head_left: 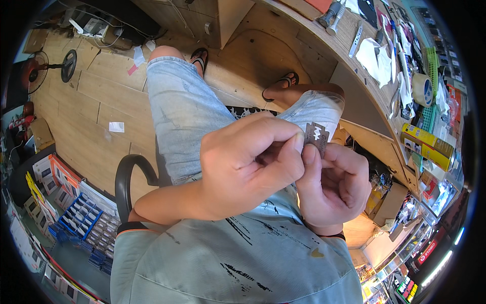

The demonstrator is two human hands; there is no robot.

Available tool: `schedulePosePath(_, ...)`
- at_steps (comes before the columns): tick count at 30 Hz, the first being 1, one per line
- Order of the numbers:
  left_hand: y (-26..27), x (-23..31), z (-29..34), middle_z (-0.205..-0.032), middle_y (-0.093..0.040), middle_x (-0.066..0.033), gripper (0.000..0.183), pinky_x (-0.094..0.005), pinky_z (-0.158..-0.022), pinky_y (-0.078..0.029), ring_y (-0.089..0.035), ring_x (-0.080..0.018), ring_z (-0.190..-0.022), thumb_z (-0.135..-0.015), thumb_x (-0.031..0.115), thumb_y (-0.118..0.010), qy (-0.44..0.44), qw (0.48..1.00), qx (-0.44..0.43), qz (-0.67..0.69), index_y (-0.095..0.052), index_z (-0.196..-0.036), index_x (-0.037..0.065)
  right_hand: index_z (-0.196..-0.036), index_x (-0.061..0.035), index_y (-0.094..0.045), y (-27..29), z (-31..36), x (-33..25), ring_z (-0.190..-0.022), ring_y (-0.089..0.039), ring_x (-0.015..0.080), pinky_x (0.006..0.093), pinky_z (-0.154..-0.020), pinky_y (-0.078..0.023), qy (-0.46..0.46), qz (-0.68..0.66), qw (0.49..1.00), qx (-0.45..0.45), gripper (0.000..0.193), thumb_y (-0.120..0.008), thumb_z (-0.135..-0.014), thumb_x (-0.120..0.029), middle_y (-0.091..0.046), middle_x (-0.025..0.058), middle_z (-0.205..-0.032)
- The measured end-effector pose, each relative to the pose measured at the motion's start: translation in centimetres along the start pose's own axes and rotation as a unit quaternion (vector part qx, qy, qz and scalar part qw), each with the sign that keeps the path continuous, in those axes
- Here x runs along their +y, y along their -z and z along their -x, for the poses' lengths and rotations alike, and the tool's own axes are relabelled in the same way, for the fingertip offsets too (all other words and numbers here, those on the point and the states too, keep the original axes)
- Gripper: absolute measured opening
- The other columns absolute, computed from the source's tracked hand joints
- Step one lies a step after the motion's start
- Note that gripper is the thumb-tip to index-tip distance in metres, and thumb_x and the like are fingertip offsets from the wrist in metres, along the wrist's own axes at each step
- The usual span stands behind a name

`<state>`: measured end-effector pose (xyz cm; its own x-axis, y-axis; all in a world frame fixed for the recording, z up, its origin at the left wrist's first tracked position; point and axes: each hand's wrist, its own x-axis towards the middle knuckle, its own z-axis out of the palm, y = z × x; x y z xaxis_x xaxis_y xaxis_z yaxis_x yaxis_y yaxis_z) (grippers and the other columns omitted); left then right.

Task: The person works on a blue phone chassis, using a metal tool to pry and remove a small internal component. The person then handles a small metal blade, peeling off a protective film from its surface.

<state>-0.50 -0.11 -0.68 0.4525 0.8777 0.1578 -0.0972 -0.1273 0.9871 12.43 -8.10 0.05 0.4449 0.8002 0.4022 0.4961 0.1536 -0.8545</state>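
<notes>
A thin grey double-edged razor blade (317, 136) with a jagged slot in its middle is held up in front of my lap. My left hand (253, 164) pinches its left side between thumb and forefinger, the other fingers curled in. From below and to the right, my right hand (336, 187) grips the lower part of the blade between thumb and forefinger. Both thumbs nearly meet at the blade's lower left. Part of the blade is covered by my fingertips.
A wooden workbench (354, 63) at the right carries white tissue (377, 63), a tape roll (421, 90), hand tools and a yellow spray can (428, 146). A black chair armrest (132, 177) is at my left. Boxes and a blue tray (81, 215) fill the lower left.
</notes>
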Motion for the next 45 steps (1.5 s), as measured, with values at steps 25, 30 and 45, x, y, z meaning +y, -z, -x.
schedulePosePath(25, 0.6, 0.1, 0.2, -0.089, -0.072, -0.0102, 0.013, -0.0216, -0.066, -0.049, -0.061, -0.0069, -0.075, -0.099, 0.005, -0.063, 0.088, 0.991, -0.036, 0.097, -0.069, -0.1, -0.007, -0.105, 0.0068, -0.058, 1.6, -0.4, -1.1, -0.069, -0.067, 0.0114, 0.023, -0.066, -0.052, -0.153, -0.168, 0.974, 0.004, 0.024, -0.073, -0.088, 0.009, -0.071, 0.0129, -0.083)
schedulePosePath(30, 0.6, 0.3, 0.3, -0.087, -0.071, -0.0085, 0.012, -0.0205, -0.064, -0.046, -0.059, -0.0062, -0.072, -0.098, 0.006, -0.065, 0.087, 0.992, -0.033, 0.085, -0.069, -0.098, -0.006, -0.102, 0.0074, -0.059, 1.4, -0.2, -1.3, -0.069, -0.066, 0.0092, 0.022, -0.066, -0.051, -0.108, -0.118, 0.987, -0.016, 0.025, -0.075, -0.083, 0.013, -0.072, 0.0128, -0.082)
schedulePosePath(45, 0.2, -0.1, -0.1, -0.078, -0.07, -0.0061, 0.006, -0.02, -0.05, -0.034, -0.049, -0.0033, -0.057, -0.091, 0.001, -0.069, -0.006, 1.0, 0.006, 0.017, -0.072, -0.092, -0.004, -0.097, 0.0071, -0.064, 0.8, -0.2, -0.8, -0.067, -0.065, 0.007, 0.0195, -0.06, -0.049, -0.063, -0.07, 0.996, -0.005, 0.024, -0.078, -0.079, 0.012, -0.073, 0.0109, -0.08)
